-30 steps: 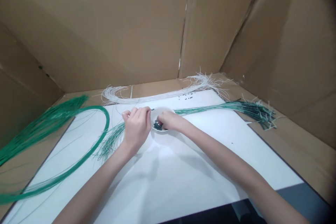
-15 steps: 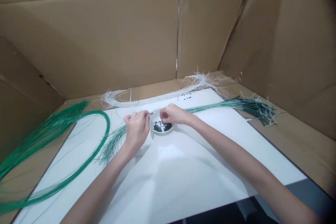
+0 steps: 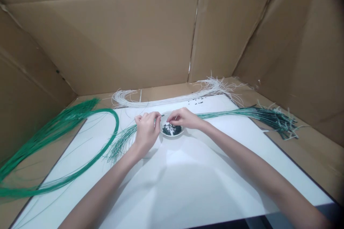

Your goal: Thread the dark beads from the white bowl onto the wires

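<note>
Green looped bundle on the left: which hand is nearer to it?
Left. The left hand is to the right of the green looped bundle, beside the white bowl; the right hand is farther right, over the bowl.

R hand [image 3: 184,118] over wht bowl [image 3: 172,135] w/ dk beads [image 3: 176,130].

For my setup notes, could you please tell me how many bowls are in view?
1: the white bowl holding dark beads, between the left hand and the right hand.
</note>
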